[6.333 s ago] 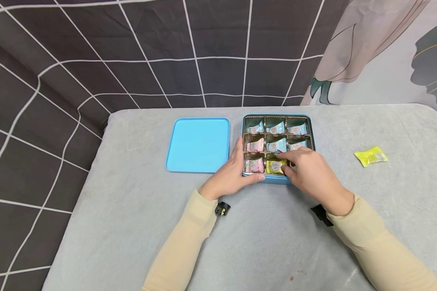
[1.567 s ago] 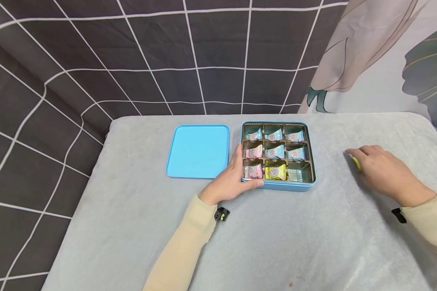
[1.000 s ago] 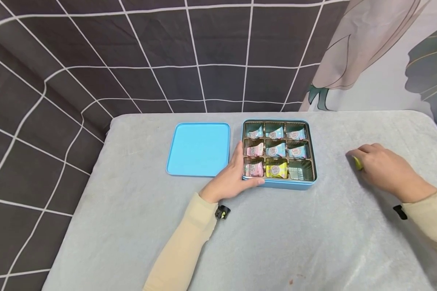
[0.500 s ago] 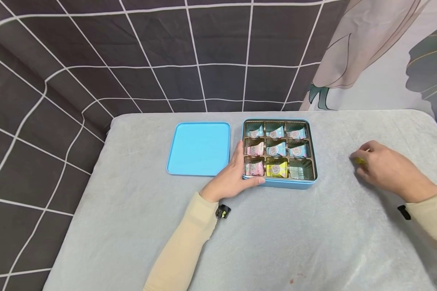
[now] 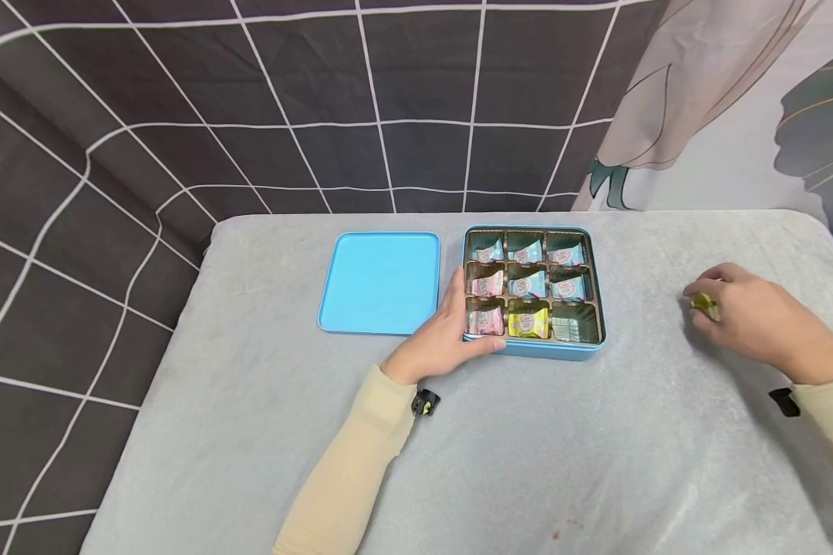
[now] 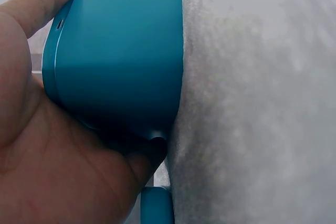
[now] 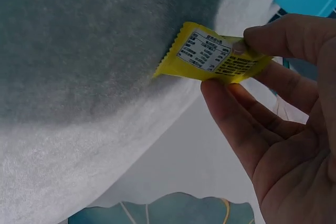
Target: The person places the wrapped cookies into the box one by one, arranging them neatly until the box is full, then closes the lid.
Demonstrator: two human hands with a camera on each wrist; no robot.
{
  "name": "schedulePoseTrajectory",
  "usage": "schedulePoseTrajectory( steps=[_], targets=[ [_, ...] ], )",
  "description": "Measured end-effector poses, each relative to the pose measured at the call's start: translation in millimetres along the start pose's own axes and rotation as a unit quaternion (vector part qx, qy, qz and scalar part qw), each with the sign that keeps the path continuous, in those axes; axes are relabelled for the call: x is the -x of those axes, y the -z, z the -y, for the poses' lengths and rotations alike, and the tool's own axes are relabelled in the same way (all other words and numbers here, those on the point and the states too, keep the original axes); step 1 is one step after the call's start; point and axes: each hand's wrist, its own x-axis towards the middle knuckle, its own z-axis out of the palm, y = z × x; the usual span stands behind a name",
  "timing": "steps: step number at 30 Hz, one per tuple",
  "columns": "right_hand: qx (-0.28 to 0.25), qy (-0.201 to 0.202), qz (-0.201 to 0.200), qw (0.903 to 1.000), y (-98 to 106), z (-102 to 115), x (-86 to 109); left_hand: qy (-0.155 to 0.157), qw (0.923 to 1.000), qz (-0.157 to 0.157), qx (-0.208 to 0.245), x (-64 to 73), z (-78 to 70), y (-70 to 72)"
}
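Observation:
In the head view my left hand (image 5: 433, 339) lies at the near left corner of a blue box (image 5: 551, 351), thumb along the front rim and fingers straight along the left side. The left wrist view shows that palm close against the corner of the box (image 6: 121, 56). Out to the right, my right hand (image 5: 763, 320) pinches a yellow wrapped candy (image 7: 210, 56) between thumb and fingers, its printed label facing the right wrist camera. Inside the box a yellow candy (image 5: 527, 322) sits in the front middle compartment; the front right compartment (image 5: 575, 324) is empty.
A blue lid (image 5: 380, 283) lies flat to the left of the box. Pink candies (image 5: 486, 320) and several light blue candies (image 5: 527, 284) fill the other compartments. Grey cloth covers the table (image 5: 250, 385), with a dark grid curtain (image 5: 416, 100) behind.
Earlier the right hand was in the box's front row while the yellow candy lay on the table. Now that hand has the candy and has shifted slightly right, turning it. The left hand stays put.

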Motion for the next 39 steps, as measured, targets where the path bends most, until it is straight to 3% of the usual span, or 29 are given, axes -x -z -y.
schedulePoseTrajectory(
  steps=[14,24,39],
  targets=[
    [-0.005,-0.019,-0.048,0.9987,10,-5,2.2,0.003,1.0,0.001,0.006,-0.5,0.2,-0.4],
    [-0.019,-0.033,-0.054,0.9978,14,-7,6.3,0.008,0.9999,0.002,0.007,-0.6,0.0,-0.4],
    [-0.008,-0.01,-0.101,0.9948,17,-10,6.6,0.006,1.0,0.003,-0.001,-0.9,0.8,-0.7]
  ],
)
